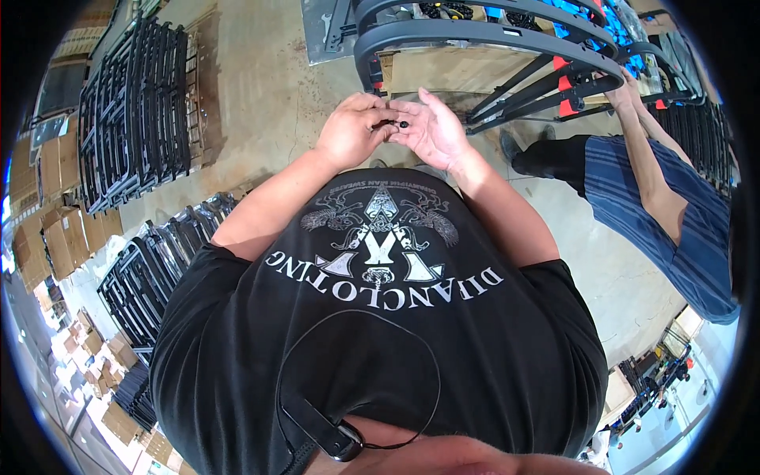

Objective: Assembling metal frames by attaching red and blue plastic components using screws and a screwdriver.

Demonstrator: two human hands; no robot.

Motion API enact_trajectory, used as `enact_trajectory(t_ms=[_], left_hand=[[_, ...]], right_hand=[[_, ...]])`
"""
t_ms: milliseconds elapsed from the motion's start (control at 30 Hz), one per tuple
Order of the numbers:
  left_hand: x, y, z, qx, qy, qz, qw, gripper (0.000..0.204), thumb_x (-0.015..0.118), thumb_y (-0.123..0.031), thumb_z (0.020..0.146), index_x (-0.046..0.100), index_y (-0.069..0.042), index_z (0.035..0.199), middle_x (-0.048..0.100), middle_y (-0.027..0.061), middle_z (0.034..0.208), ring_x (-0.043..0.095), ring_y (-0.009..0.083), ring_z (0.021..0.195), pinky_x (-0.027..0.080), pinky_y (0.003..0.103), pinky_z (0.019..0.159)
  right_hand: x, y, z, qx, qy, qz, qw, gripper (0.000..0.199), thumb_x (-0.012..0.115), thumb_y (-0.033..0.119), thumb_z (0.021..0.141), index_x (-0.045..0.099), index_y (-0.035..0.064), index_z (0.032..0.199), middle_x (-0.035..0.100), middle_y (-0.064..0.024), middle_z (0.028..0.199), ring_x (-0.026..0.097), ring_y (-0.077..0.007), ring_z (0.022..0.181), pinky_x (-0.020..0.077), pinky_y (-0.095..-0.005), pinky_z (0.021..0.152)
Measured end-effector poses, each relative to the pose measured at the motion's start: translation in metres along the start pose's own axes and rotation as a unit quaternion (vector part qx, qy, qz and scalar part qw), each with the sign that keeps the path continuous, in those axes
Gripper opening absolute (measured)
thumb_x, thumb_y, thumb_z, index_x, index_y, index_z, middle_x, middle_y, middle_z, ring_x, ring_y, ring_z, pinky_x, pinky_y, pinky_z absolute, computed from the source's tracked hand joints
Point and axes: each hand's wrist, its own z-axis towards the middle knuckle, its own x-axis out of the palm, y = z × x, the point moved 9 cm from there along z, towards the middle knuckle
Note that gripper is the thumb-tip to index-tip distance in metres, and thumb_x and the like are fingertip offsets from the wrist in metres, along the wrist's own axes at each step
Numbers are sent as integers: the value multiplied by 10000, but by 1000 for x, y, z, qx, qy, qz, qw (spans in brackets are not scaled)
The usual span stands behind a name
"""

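My left hand (350, 131) and my right hand (433, 131) meet in front of my chest. The left hand's fingers pinch small black parts (393, 124), like screws or bolts, which lie against the open palm of my right hand. Just beyond my hands stands a curved black metal frame (475, 36) with red fittings. A second person in a blue striped shirt (673, 214) stands at the right, and that person's hand (623, 95) rests on the frame's right end.
Stacks of black metal frames (134, 111) stand on the concrete floor at the left, with more frames (158, 269) lower left. Cardboard boxes (55, 237) line the far left edge. Blue parts lie behind the frame at the top right.
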Motion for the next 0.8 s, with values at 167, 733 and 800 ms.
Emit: enact_trajectory(t_ms=[167, 733, 800], left_hand=[[-7, -4, 4, 7, -54, -15, 998, 266, 809, -189, 823, 747, -87, 1061, 720, 90, 1011, 692, 279, 911, 566, 390, 810], [0, 27, -2, -160, -48, -78, 983, 240, 779, -107, 829, 738, -55, 1060, 716, 107, 882, 715, 202, 761, 577, 326, 684], [-2, 25, -3, -155, -53, -74, 984, 235, 786, -117, 830, 743, -54, 1052, 725, 107, 895, 723, 217, 797, 580, 335, 711]], right_hand=[[-24, -1, 2, -38, -50, -84, 994, 383, 567, 264, 1036, 582, -52, 1252, 692, -178, 1137, 691, -277, 1001, 557, -408, 903], [-18, 10, 14, -107, -80, -204, 970, 174, 680, 108, 954, 695, -23, 1068, 701, -84, 927, 650, -164, 821, 521, -311, 752], [-19, 9, 13, -100, -76, -183, 975, 166, 681, 107, 955, 690, -16, 1067, 699, -83, 930, 645, -163, 822, 516, -316, 756]])
